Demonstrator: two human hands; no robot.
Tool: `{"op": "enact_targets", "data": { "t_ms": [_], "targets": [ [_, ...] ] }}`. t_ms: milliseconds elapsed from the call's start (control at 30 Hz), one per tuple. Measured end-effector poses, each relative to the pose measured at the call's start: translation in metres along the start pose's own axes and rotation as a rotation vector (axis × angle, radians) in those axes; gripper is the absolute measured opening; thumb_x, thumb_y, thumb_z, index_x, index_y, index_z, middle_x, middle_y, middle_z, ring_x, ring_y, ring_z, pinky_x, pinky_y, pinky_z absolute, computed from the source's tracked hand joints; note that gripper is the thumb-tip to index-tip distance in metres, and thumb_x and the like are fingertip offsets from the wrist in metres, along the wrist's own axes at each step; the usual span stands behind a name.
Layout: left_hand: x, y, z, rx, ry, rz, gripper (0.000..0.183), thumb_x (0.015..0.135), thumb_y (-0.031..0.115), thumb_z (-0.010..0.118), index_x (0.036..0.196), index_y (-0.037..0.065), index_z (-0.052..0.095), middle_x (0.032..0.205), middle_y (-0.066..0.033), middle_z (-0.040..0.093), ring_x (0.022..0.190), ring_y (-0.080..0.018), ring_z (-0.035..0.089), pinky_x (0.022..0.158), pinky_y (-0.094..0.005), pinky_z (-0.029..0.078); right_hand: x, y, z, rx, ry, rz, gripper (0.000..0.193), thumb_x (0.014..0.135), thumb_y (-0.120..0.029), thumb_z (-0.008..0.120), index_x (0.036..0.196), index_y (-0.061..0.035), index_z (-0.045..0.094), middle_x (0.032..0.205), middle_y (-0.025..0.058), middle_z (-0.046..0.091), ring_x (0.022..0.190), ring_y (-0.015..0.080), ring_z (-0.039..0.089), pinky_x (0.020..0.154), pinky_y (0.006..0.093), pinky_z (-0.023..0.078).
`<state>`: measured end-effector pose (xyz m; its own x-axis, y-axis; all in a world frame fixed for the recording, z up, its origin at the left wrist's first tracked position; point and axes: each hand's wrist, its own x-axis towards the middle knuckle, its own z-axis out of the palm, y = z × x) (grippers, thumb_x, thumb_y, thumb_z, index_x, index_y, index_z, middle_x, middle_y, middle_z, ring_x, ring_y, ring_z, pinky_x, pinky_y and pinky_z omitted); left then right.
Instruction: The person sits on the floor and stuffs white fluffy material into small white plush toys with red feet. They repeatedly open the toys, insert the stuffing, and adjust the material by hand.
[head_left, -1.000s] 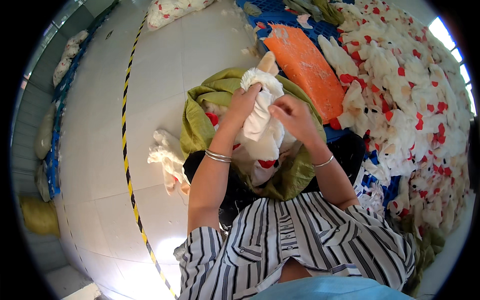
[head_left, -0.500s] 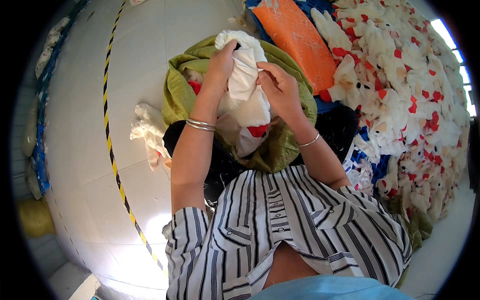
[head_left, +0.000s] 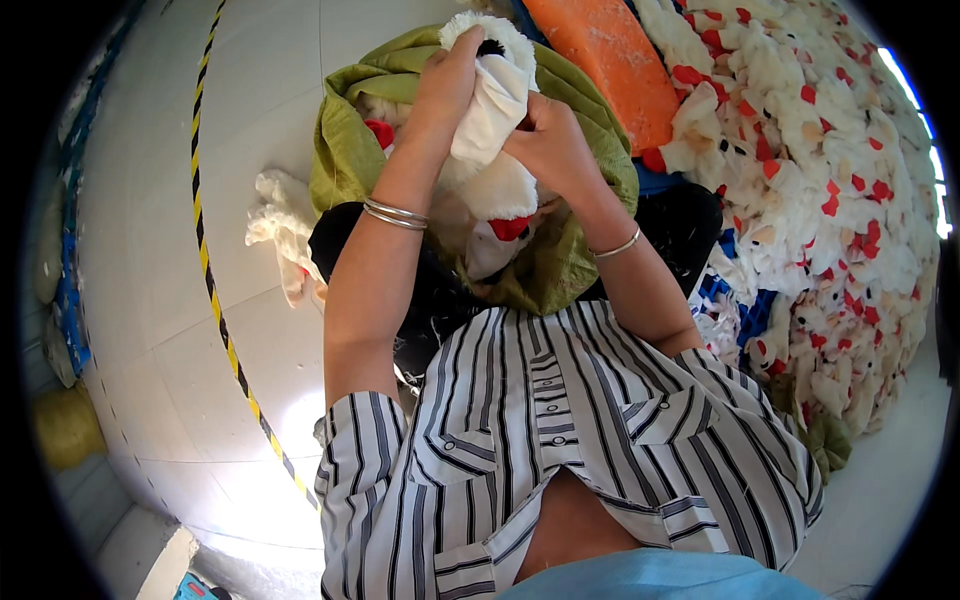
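Note:
Both hands grip a white plush toy skin (head_left: 505, 192), unstuffed and limp, with fluffy fur, a black patch near its top and a red patch low down. My left hand (head_left: 449, 85) is closed on its upper left side. On its right edge, my right hand (head_left: 549, 140) is closed too, the fingertips partly hidden behind smooth white cloth. The skin hangs over a green woven sack (head_left: 345, 150) with its mouth rolled open between my knees. More white fur and a red piece (head_left: 380, 132) show inside the sack.
At the right rises a big heap of white plush skins (head_left: 800, 190) with red and black patches. An orange block (head_left: 610, 70) stands beyond the sack. One loose plush piece (head_left: 283, 225) lies on the floor at left, near yellow-black striped tape (head_left: 203, 230).
My right hand has turned, its fingers now reaching behind the white cloth. The black patch near the top shows more. The whole view has shifted slightly.

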<state>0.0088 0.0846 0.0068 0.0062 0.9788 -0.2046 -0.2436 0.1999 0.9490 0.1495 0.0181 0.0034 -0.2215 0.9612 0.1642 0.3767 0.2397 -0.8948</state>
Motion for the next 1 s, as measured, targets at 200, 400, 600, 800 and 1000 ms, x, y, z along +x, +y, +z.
{"op": "enact_targets", "data": {
  "t_ms": [200, 400, 600, 800, 1000],
  "targets": [
    [-0.024, 0.008, 0.012, 0.156, -0.033, 0.093, 0.048, 0.087, 0.047, 0.059, 0.092, -0.001, 0.064, 0.079, -0.0086, 0.065, 0.068, -0.0175, 0.061, 0.066, -0.0298, 0.050, 0.000, -0.011, -0.006, 0.847, -0.023, 0.409, 0.021, 0.094, -0.013, 0.053, 0.087, 0.0050, 0.062, 0.071, 0.0037, 0.060, 0.052, 0.0089, 0.047, 0.049, 0.0221, 0.038],
    [-0.021, 0.037, -0.009, 0.402, 0.072, 0.286, 0.037, 0.092, 0.038, 0.059, 0.093, 0.002, 0.066, 0.080, -0.0020, 0.065, 0.069, -0.0091, 0.057, 0.063, -0.0266, 0.046, -0.032, -0.067, -0.083, 0.423, 0.023, -0.189, 0.033, 0.097, -0.027, 0.055, 0.091, 0.0052, 0.063, 0.069, 0.0068, 0.062, 0.049, 0.0116, 0.050, 0.044, 0.0231, 0.037],
    [0.007, 0.000, -0.024, 0.206, -0.232, 0.338, 0.042, 0.094, 0.038, 0.054, 0.107, -0.001, 0.067, 0.093, -0.0029, 0.067, 0.082, -0.0118, 0.059, 0.075, -0.0257, 0.047, -0.017, -0.086, -0.106, 0.652, -0.077, -0.221, 0.038, 0.100, -0.030, 0.043, 0.092, 0.0035, 0.058, 0.075, 0.0094, 0.061, 0.060, 0.0153, 0.053, 0.052, 0.0288, 0.040],
    [0.039, -0.015, -0.040, 0.303, -0.181, 0.358, 0.049, 0.098, 0.045, 0.043, 0.095, 0.003, 0.068, 0.089, -0.0037, 0.067, 0.080, -0.0119, 0.058, 0.072, -0.0283, 0.047, 0.095, -0.009, -0.117, 0.315, 0.001, -0.304, 0.034, 0.101, -0.024, 0.040, 0.109, 0.0030, 0.058, 0.098, 0.0133, 0.064, 0.085, 0.0233, 0.061, 0.079, 0.0364, 0.049],
    [0.019, -0.012, -0.029, 0.176, -0.362, 0.023, 0.039, 0.100, 0.043, 0.044, 0.088, 0.009, 0.059, 0.074, -0.0012, 0.061, 0.061, -0.0082, 0.052, 0.054, -0.0252, 0.043, 0.029, 0.164, -0.049, -0.296, -0.311, 0.158, 0.071, 0.078, -0.052, 0.071, 0.121, 0.0029, 0.058, 0.107, 0.0167, 0.065, 0.103, 0.0264, 0.061, 0.087, 0.0358, 0.048]
  ]
}}
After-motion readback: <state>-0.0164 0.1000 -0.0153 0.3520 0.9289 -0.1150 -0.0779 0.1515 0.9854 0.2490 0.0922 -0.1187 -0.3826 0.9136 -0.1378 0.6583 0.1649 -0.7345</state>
